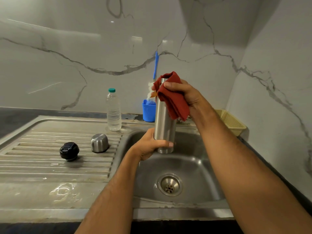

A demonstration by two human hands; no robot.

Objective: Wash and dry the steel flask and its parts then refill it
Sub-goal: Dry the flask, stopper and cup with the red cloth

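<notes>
- Over the sink basin (199,168), the left hand (152,146) curls round the lower end of the steel flask (164,125), thumb across the front, holding it upright with its long axis nearly vertical and its base clear of the basin.
- At the flask's upper end, the right hand (184,93) grips a red cloth (172,97) bunched over the mouth and hanging down the right side of the body.
- So the flask runs from the left hand below up to the right hand above; my guess is the next wipe travels down that axis toward the left hand, which would then have to shift.
- Out on the draining board (50,168), well apart to the left, sit the black stopper (69,151) and the steel cup (100,143), the cup mouth down.
- Behind them a plastic water bottle (113,112) stands, capped, probably for the refill.
</notes>
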